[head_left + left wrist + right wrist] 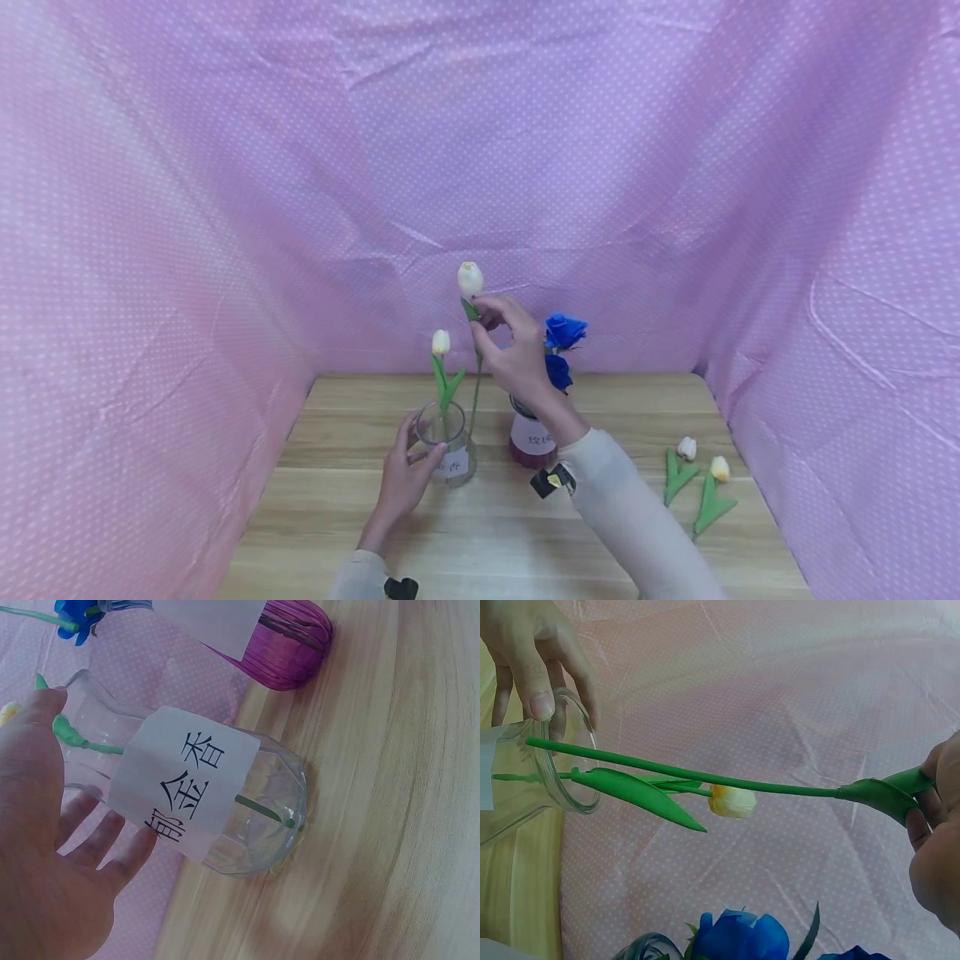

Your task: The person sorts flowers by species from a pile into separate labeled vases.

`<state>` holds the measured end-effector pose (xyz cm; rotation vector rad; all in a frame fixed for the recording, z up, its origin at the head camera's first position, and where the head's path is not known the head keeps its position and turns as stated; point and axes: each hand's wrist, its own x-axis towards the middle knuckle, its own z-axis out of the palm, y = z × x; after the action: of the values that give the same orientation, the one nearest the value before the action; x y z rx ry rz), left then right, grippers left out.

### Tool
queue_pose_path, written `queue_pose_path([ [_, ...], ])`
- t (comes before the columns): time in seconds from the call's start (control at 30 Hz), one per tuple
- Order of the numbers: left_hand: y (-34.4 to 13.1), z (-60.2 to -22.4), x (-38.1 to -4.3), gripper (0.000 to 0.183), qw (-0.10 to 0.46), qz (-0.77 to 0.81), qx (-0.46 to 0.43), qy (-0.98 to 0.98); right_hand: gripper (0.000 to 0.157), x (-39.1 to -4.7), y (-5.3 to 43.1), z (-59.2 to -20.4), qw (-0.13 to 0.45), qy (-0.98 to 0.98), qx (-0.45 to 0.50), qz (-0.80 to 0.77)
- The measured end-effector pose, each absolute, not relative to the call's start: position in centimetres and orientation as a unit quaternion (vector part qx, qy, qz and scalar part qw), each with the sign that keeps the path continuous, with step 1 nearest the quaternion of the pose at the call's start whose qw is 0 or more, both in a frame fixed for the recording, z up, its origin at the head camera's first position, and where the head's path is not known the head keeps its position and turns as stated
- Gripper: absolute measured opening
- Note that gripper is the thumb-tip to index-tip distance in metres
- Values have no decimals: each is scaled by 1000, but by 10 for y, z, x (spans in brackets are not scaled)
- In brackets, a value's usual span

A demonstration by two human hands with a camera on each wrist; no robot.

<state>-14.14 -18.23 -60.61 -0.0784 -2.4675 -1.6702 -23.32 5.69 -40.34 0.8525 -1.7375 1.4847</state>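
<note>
My left hand (407, 477) holds a clear glass vase (281, 769) by its neck, thumb and fingers on either side. A white paper label (184, 780) with black handwritten characters is stuck on the vase. One pale tulip (441, 342) stands inside, its green leaves rising above the rim. With thumb and fingers, my right hand (517, 354) pinches a second white tulip (470, 279) high on its stem, at the leaves. That tulip's long green stem (742, 784) points down to the vase, and its lower end overlaps the rim in the right wrist view.
Right of the vase stands a labelled purple vase (292, 645) with blue roses (566, 331), partly behind my right forearm. Two more pale tulips (687, 448) lie on the wooden table (480, 542) at the right. Pink dotted cloth (495, 167) surrounds the table's back and sides.
</note>
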Motion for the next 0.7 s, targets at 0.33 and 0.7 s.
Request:
queue_pose_path([
  [0.33,-182,-605,-141,82,78,-560,-26,-825,32,-245,44,-408,359,-666,306,578],
  [0.7,-181,-604,-139,82,84,-557,-25,-826,31,-249,34,-419,371,-665,290,579],
])
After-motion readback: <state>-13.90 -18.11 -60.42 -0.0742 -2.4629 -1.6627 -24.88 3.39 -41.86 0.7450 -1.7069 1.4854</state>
